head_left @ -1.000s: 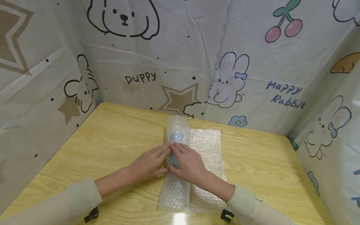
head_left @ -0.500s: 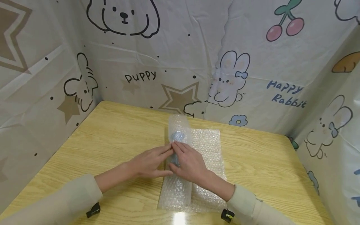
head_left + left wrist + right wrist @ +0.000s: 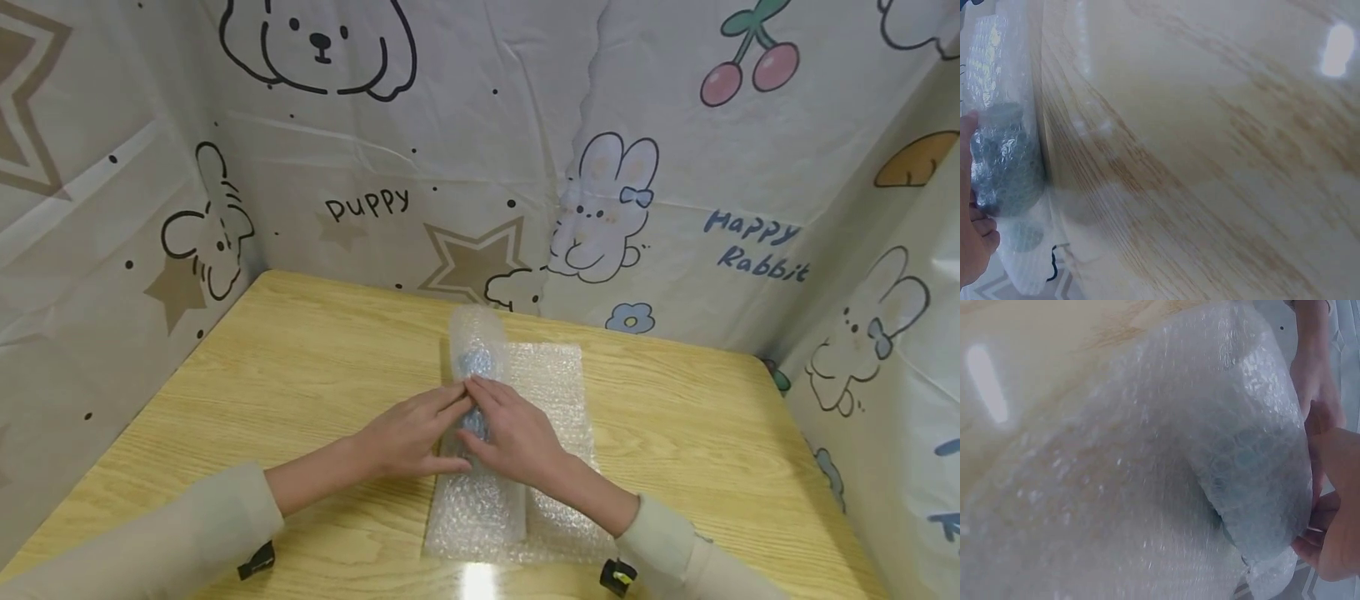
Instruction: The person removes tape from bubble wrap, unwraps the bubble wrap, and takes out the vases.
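Observation:
A bluish, rounded thing, shaped like a small bottle or jar (image 3: 1007, 169), lies rolled inside clear bubble wrap (image 3: 480, 508) on the wooden table. Both hands lie over this roll, their fingertips meeting on top in the head view. My left hand (image 3: 408, 433) presses on it from the left, fingers extended and thumb apart. From the right, my right hand (image 3: 517, 433) rests over the roll with its fingers straight and thumb lower down. The right wrist view shows the wrapped thing (image 3: 1254, 481) close up, with fingers along its far side. The wrap's layers blur its outline.
A flat stretch of the wrap (image 3: 555, 400) lies to the right of the roll. The pale wooden table (image 3: 300, 358) reaches back to a printed cloth (image 3: 375, 150) that hangs behind and at both sides. Light glares on the table's front.
Both hands have shifted slightly to the right together with the wrapped roll. The rolled part now covers a little more of the flat wrap. Head view has turned slightly.

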A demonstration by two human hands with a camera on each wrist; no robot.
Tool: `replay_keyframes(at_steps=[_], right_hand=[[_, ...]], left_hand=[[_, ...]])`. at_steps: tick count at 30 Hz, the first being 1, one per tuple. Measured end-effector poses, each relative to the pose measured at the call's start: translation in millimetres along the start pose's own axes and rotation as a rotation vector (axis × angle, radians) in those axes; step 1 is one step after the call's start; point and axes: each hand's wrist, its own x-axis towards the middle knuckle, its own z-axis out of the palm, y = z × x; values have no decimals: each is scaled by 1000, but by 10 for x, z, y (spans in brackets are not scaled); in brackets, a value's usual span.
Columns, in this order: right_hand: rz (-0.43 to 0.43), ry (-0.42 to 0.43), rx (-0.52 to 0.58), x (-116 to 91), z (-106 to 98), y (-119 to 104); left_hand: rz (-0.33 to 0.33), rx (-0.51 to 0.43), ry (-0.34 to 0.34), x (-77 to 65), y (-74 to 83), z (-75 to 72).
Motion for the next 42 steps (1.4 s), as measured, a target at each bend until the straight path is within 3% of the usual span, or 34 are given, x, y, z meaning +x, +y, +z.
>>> replay_keyframes(at_steps=[12, 18, 31, 37, 42], right_hand=[[15, -7, 63, -165, 13, 111], [-22, -39, 109, -186, 24, 165], [-80, -22, -15, 14, 20, -30], [-46, -24, -52, 64, 53, -103], [-27, -32, -71, 87, 62, -138]], left_hand=[[13, 7, 58, -28, 8, 7], [-2, 6, 61, -64, -9, 10], [-76, -51, 72, -237, -63, -14], [-89, -104, 59, -281, -99, 16], [-83, -72, 57, -300, -111, 14]])
